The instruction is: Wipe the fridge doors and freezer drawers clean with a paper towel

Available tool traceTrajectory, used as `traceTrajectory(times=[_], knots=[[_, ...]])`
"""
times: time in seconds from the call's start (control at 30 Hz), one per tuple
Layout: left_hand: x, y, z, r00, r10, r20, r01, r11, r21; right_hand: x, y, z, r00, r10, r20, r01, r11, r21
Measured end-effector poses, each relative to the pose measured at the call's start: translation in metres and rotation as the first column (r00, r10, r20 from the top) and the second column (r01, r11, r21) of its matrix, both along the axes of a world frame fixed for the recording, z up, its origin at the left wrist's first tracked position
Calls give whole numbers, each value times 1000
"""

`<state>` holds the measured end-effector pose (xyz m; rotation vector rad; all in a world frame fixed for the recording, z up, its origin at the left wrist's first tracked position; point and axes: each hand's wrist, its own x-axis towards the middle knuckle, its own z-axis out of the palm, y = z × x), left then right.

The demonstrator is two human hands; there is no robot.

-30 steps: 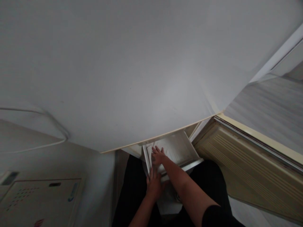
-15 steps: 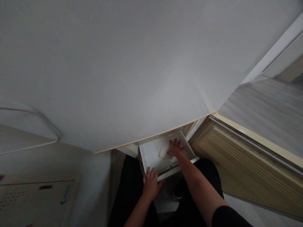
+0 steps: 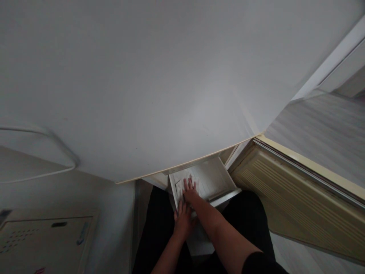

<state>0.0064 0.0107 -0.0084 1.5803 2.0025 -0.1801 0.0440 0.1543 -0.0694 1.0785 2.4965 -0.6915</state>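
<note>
A white drawer (image 3: 216,182), pulled out at knee height, lies between my knees under a large pale grey panel. Inside it my right hand (image 3: 190,192) rests flat on a thin white cloth or paper sheet (image 3: 179,178), fingers spread, at the drawer's left side. The sheet looks creased, and its material cannot be made out. My left hand (image 3: 183,220) touches the drawer's front left corner with its fingers stretched out over the rim. My right forearm crosses above part of the front edge.
An open door (image 3: 296,198) with a ribbed yellowish inner face stands at the right. A white cord (image 3: 57,171) runs along the left. A beige perforated panel (image 3: 42,239) is at lower left. Grey wood-look floor (image 3: 319,125) shows beyond the door.
My right hand has slid left across the drawer bottom, and the white sheet has shifted left with it. My left hand stays at the front left corner.
</note>
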Motion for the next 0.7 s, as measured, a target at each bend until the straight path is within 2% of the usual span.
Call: traceTrajectory(times=[0.13, 0.27, 0.4, 0.5, 0.63, 0.7], knots=[[1, -1, 2, 1000, -20, -16, 21, 1000, 23, 35, 27, 3, 998, 65, 18, -66, 998, 11], [0, -2, 4, 998, -46, -33, 48, 998, 42, 91, 61, -1, 984, -130, 119, 133, 991, -16], [-1, -2, 7, 998, -47, -31, 47, 998, 31, 138, 80, 4, 901, -336, 274, 360, 932, -42], [0, -1, 9, 998, -51, -30, 52, 998, 31, 142, 81, 15, 848, -383, 366, 422, 906, -29], [1, -1, 8, 997, -58, -45, 60, 997, 56, 116, 69, 25, 765, -382, 518, 489, 868, -83], [1, -1, 6, 998, -47, -42, 50, 997, 54, 105, 60, 26, 768, -334, 546, 482, 863, -150]])
